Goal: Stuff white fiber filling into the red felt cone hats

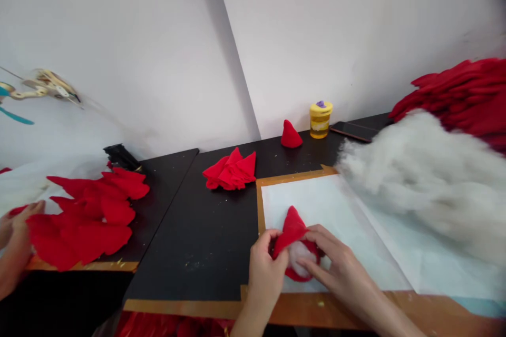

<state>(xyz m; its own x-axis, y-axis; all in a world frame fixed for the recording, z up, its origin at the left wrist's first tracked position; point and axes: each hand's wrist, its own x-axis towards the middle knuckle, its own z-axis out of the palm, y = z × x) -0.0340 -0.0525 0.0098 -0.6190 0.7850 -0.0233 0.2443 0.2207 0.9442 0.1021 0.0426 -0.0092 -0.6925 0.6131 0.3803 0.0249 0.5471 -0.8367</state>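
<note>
A small red felt cone hat (291,227) is between my two hands above the white paper, its tip pointing away from me. White stuffing (300,257) shows in its open mouth. My left hand (266,263) grips the hat's left edge between thumb and fingers. On the other side, my right hand (336,258) pinches the right rim with its fingers, and the thumb lies against the stuffing.
White fibre (419,179) is heaped at right before stacked red felt (466,95). A finished-looking red cone (291,135), yellow-lidded jar (320,119) and phone (353,130) stand along the wall. Red felt pieces (231,170) lie mid-table. At left, another person's hands (19,226) work beside red pieces (87,216).
</note>
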